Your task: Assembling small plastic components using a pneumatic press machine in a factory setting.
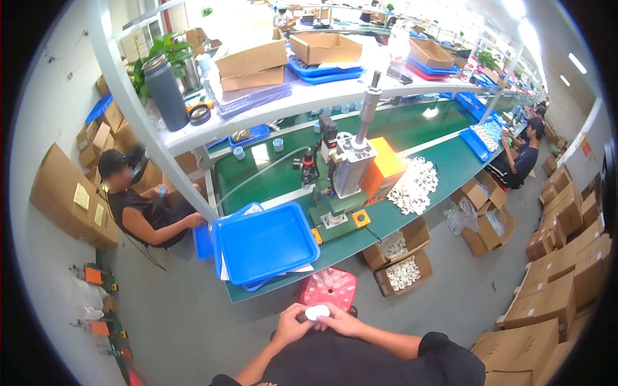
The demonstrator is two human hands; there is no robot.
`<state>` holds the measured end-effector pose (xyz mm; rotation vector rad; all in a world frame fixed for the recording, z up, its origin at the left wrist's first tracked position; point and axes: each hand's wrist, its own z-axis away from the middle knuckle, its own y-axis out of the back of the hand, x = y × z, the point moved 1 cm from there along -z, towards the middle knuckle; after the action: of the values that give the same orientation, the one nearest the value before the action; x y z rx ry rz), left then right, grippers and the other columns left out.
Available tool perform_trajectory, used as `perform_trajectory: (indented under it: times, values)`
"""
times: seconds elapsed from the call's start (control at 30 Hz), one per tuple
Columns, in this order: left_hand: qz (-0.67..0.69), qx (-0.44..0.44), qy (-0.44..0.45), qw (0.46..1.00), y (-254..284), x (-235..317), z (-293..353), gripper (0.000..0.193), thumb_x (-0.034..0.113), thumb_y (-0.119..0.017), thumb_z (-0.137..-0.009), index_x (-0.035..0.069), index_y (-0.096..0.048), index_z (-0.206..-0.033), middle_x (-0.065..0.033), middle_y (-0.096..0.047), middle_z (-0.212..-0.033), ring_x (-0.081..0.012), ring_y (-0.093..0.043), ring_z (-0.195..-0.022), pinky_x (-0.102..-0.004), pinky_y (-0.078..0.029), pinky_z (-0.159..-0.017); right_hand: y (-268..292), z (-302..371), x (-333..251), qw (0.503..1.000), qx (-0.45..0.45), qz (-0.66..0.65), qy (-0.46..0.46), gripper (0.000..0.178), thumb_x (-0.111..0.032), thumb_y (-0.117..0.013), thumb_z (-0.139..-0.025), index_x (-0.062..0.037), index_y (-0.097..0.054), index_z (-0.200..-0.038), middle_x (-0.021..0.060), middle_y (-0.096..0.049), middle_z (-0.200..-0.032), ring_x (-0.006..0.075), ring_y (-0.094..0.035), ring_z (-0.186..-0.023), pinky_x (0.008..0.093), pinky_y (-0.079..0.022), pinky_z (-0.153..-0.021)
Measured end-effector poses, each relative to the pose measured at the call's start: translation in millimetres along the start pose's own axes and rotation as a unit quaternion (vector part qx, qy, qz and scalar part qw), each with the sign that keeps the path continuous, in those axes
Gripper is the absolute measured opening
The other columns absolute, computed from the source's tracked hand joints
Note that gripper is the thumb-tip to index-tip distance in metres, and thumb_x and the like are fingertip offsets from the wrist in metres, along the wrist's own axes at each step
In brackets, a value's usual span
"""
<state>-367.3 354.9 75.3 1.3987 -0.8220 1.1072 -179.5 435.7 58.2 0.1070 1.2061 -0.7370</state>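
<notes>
Close to my body, in front of the bench, my left hand and my right hand hold a small white rounded piece between them. Fingers of both hands are closed around its sides; its exact kind is too small to tell. Just beyond them stands a red plastic stool. A blue tray lies on the near left corner of the green bench. Right of the tray stands a small press with an orange box beside it.
White parts are heaped on the bench; cardboard boxes below hold more. A shelf spans above, carrying a dark bottle. One person sits at left, another at far right. Cartons line the right side.
</notes>
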Motion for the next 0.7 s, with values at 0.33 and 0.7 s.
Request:
perform_trajectory:
  times: [0.33, 0.7]
  values:
    - [-0.014, -0.256, -0.118, 0.959, -20.3, 29.8, -10.1, 0.036, 0.019, -0.069, -0.098, 0.01, -0.068, -0.133, -0.0111, -0.067, -0.119, -0.025, -0.065, -0.111, -0.035, -0.05, -0.095, 37.8, 25.8, 3.5, 0.97, -0.038, 0.24, 0.013, 0.038, -0.024, -0.056, -0.104, -0.0001, -0.051, -0.133, 0.0147, -0.062, -0.124, 0.0213, -0.059, -0.118, 0.0345, -0.047, -0.101]
    - [-0.218, -0.182, -0.167, 0.944, -76.2, 65.3, -30.4, 0.046, 0.026, -0.082, -0.083, 0.012, -0.071, -0.126, -0.0084, -0.068, -0.116, -0.0296, -0.067, -0.105, -0.0398, -0.054, -0.087, 70.9, 54.4, 16.2, 0.993, 0.072, -0.09, -0.038, 0.036, -0.008, -0.052, -0.103, 0.0004, -0.051, -0.138, 0.0108, -0.061, -0.127, 0.0185, -0.059, -0.119, 0.0337, -0.048, -0.102]
